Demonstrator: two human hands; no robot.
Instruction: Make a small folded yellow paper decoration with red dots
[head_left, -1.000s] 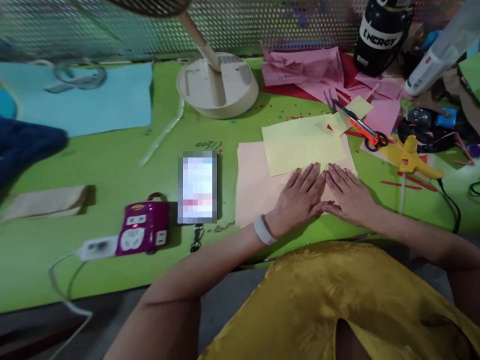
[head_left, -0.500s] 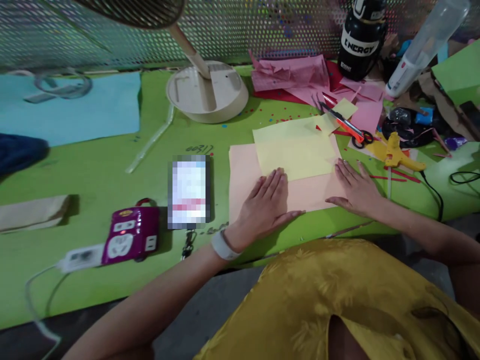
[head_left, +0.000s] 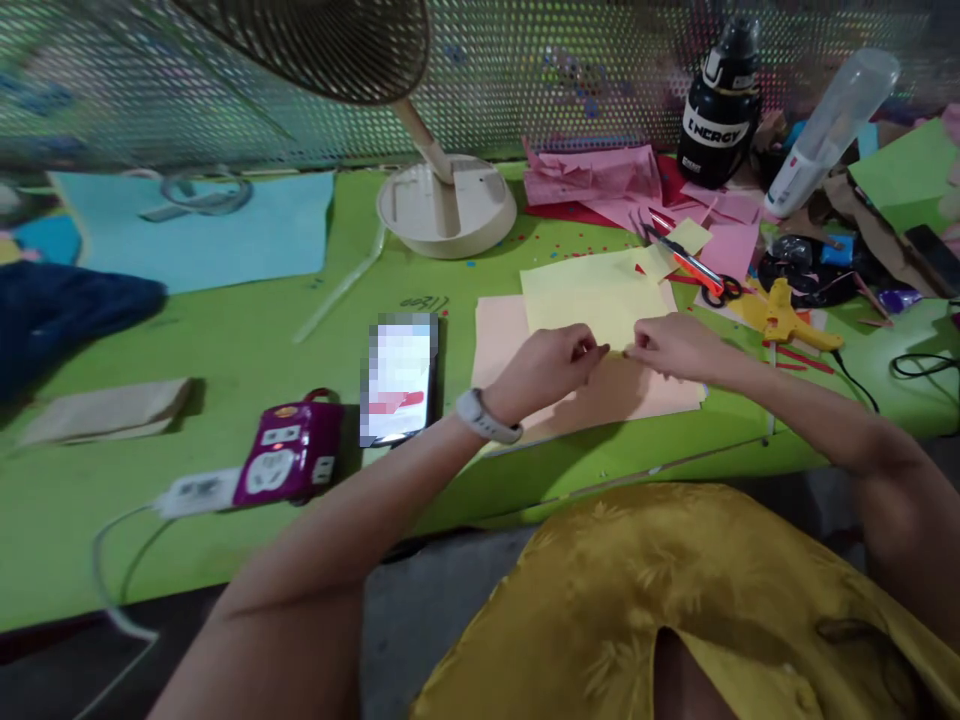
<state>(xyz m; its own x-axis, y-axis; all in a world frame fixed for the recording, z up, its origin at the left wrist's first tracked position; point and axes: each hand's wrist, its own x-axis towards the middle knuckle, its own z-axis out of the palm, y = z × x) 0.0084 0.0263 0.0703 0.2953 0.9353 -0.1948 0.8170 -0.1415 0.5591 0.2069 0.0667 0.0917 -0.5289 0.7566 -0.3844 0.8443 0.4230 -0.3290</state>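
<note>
A pale yellow sheet of paper (head_left: 577, 295) lies over a larger peach sheet (head_left: 499, 335) on the green table. My left hand (head_left: 551, 368), with a light band at the wrist, is closed in a pinch at the yellow sheet's near edge. Close beside it, my right hand (head_left: 667, 345) pinches the same edge, fingers curled. A short gap separates the two sets of fingertips. Both hands cover part of the peach sheet, whose near edge shows below them.
A phone (head_left: 401, 380) and a purple power socket (head_left: 289, 450) are at left. Behind stands a fan base (head_left: 450, 215). Scissors (head_left: 724, 290), an orange cutter (head_left: 694, 265), a yellow glue gun (head_left: 791, 320), pink scraps (head_left: 600, 178) and a black bottle (head_left: 716, 130) crowd the right.
Both hands lay flat on the papers before; they have come together at the yellow sheet's near edge, fingers now pinching. The camera view has shifted slightly.
</note>
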